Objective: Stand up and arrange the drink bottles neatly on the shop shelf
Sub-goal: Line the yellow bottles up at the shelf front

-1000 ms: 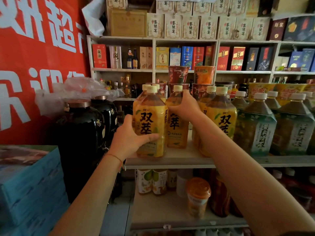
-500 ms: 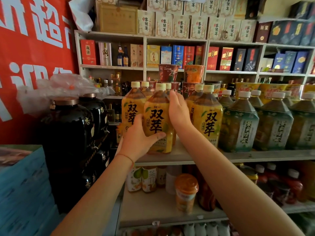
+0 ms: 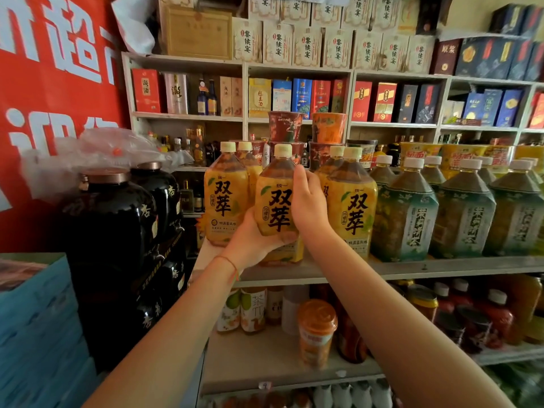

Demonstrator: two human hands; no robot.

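Both hands, left (image 3: 253, 245) and right (image 3: 307, 201), clasp a yellow bottle (image 3: 275, 207) at the shelf (image 3: 441, 265) front, between two others; a nudge could topple neighbours.

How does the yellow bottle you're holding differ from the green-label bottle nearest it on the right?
The held yellow bottle has a yellow label; the green-label bottle has a green-and-white one. The left hand and right hand grip the yellow bottle; the green-label bottle stands untouched. Both are upright, pale-capped.
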